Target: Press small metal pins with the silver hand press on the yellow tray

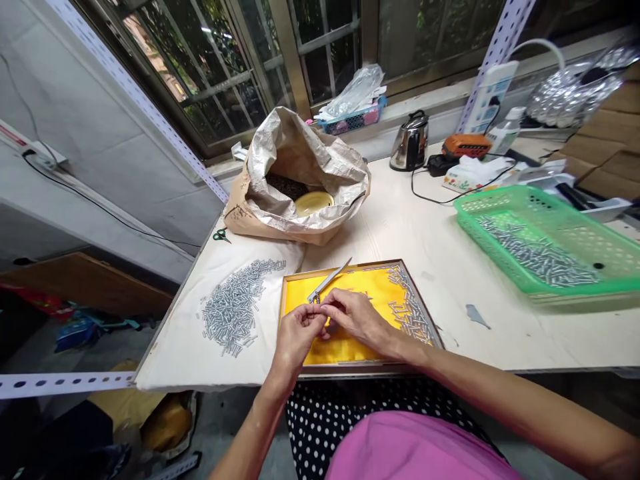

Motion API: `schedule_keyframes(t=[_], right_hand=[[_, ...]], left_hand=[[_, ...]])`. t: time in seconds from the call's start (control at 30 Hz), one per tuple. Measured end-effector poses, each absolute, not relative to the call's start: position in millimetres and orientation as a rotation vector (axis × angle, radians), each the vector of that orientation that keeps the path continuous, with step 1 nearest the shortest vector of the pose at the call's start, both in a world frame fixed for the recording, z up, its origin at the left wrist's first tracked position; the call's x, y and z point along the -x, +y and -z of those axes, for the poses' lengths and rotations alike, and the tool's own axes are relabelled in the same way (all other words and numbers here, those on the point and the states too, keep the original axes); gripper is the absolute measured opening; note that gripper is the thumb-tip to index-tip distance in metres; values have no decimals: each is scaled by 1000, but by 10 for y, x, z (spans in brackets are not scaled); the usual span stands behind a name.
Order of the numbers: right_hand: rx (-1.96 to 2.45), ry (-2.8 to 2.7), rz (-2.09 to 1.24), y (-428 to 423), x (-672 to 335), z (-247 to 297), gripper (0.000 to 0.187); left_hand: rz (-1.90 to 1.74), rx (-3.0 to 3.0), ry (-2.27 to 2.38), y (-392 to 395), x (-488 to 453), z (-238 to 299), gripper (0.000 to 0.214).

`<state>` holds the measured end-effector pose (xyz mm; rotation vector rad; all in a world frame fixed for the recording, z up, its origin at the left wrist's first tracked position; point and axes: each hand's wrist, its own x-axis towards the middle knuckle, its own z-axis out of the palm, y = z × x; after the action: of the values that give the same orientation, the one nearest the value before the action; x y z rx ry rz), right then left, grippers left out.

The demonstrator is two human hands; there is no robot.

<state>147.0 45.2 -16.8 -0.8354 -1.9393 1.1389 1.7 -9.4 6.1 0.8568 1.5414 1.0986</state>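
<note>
My left hand [299, 333] and my right hand [356, 319] meet fingertip to fingertip over a shallow tray lined with yellow cloth [295, 291]. Both are closed in a pinch; what sits between the fingers is too small and covered to make out. Just beyond the fingertips lies a slim silver pointed tool [330, 279], its lower end partly hidden by my hands. Small silver metal pieces [414, 313], like short pins or tubes, are strewn along the tray's right side. Left of the tray, a large heap of similar pieces [233, 310] rests on white cloth.
An open paper sack [295, 227] with a yellow bowl [314, 202] inside stands behind the tray. Green-handled scissors [221, 235] lie at the left edge. To the right are a green basket [530, 283] of metal pieces, a kettle [410, 141] and a tissue pack [473, 175].
</note>
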Motion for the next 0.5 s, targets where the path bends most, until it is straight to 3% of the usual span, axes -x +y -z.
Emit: schedule_keyframes(t=[0.23, 0.37, 0.5], right_hand=[[896, -1777, -1307, 390, -1453, 257, 16], [848, -1680, -1474, 478, -1175, 153, 18], [633, -1811, -1379, 724, -728, -140, 15]], left_hand=[[-1164, -573, 1392, -168, 2, -80, 47], [-1434, -416, 1458, -278, 301, -150, 46], [-1629, -354, 1645, -495, 623, -209, 45]])
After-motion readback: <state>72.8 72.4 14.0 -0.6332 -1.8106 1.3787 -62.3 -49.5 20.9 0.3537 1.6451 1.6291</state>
